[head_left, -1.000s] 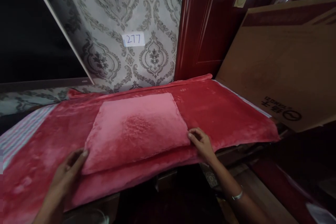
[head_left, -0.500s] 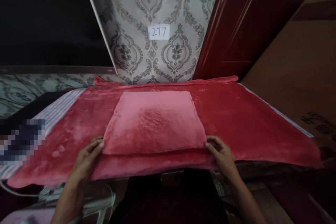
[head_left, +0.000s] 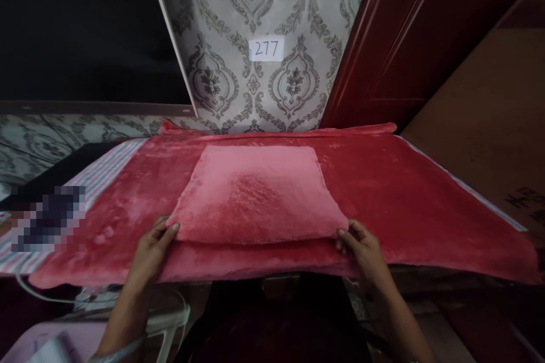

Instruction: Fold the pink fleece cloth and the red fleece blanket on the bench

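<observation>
Your left hand (head_left: 152, 249) sits in the lower left of the frame, fingers curled at the near left corner of the folded pink cloth (head_left: 258, 195), touching its edge; whether the fingers actually pinch the fabric cannot be told from here. Your right hand (head_left: 361, 249) is in the lower right, its fingers bent and tucked at the near right corner of the same cloth, thumb on top, so it looks closed on that corner.

The folded pink cloth lies flat in the middle of the frame, a rough square, resting on top of the red blanket (head_left: 426, 204) that spreads across the whole width of the picture. The blanket's near edge hangs just over the front of the surface, right below your hands.

At the left edge of the frame a striped sheet (head_left: 100, 173) shows from under the blanket. Behind it all, in the upper middle, patterned wallpaper (head_left: 293, 5) carries a small white label reading 277 (head_left: 266, 49). A dark red door (head_left: 417, 28) stands in the upper right, with a cardboard box (head_left: 498, 125) beside it at the right edge.
</observation>
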Available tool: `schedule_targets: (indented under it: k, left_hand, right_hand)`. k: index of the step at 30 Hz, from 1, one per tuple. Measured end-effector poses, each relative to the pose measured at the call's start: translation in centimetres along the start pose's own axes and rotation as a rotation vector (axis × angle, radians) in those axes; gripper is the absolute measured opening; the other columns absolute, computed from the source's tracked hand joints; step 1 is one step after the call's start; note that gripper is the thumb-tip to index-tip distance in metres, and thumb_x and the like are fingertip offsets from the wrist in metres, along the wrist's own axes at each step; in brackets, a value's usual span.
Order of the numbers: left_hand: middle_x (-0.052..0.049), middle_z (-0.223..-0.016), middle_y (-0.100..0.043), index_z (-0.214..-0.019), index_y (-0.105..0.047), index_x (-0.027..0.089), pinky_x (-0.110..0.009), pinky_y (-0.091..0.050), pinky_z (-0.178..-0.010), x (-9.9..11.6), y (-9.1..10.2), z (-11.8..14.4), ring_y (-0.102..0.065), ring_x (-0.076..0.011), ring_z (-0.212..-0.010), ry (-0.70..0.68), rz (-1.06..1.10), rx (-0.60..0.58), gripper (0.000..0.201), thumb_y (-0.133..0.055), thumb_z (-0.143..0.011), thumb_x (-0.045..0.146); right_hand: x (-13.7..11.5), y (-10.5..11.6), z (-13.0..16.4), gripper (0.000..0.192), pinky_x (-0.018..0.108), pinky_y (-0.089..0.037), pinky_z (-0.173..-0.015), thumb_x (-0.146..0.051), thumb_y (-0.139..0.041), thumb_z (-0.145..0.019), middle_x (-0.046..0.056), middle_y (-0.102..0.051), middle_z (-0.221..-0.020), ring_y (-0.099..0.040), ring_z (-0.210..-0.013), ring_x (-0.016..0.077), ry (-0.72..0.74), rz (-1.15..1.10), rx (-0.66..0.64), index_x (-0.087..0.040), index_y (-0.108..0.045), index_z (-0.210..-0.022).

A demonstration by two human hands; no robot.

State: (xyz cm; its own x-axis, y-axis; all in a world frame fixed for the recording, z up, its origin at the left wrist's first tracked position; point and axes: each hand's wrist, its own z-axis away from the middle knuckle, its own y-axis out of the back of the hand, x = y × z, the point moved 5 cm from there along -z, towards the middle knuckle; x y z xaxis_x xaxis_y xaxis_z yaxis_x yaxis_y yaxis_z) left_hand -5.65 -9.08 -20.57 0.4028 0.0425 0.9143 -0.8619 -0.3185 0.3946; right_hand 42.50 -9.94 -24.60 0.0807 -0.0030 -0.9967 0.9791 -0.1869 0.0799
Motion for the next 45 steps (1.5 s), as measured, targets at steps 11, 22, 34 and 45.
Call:
schedule_targets:
  k: [11, 22, 34, 45]
  left_hand:
    - [-0.010, -0.122, -0.069, -0.097, -0.074, 0.019, -0.044, -0.043, -0.110, 0.4, -0.3, 0.1, -0.058, -0.0326, -0.121, -0.077, -0.056, -0.049, 0.062, -0.069, -0.066, 0.073]
    - [-0.008, -0.103, -0.070, -0.086, -0.069, 0.019, -0.041, -0.050, -0.098, -0.6, -0.2, -0.3, -0.064, -0.0294, -0.103, -0.090, -0.160, -0.040, 0.057, -0.061, -0.070, 0.074]
    - [-0.019, -0.156, -0.044, -0.146, -0.049, 0.012, -0.059, -0.025, -0.121, 8.2, -6.8, -1.4, -0.032, -0.0359, -0.149, -0.663, -0.842, 0.047, 0.066, -0.041, -0.096, 0.054]
    - [-0.011, -0.163, -0.034, -0.153, -0.043, 0.024, -0.063, -0.020, -0.121, 5.0, -10.1, -2.6, -0.024, -0.0350, -0.152, -0.524, -1.028, -0.108, 0.064, -0.047, -0.096, 0.054]
  right_hand:
    - [-1.5, -0.4, 0.1, 0.046, 0.029, -0.047, -0.063, -0.065, -0.071, -0.071, 0.001, -0.062, -0.072, -0.056, -0.067, 0.0178, 0.060, 0.156, -0.022, -0.020, -0.064, -0.082]
    - [-0.7, 0.3, -0.1, 0.050, 0.034, -0.050, -0.068, -0.069, -0.060, -0.076, 0.005, -0.064, -0.072, -0.059, -0.071, 0.0224, 0.178, 0.432, 0.088, -0.019, -0.065, -0.075]
    - [-8.4, -10.0, -3.0, 0.060, 0.057, -0.026, -0.119, -0.050, -0.043, -0.100, 0.010, -0.032, -0.164, -0.025, -0.152, 0.0311, 0.678, 1.085, -0.107, -0.025, -0.040, -0.154]
    - [-5.5, -11.6, -4.4, 0.068, 0.057, -0.013, -0.122, -0.052, -0.047, -0.098, 0.008, -0.016, -0.168, -0.012, -0.156, 0.0314, 0.436, 1.296, -0.274, -0.027, -0.031, -0.159]
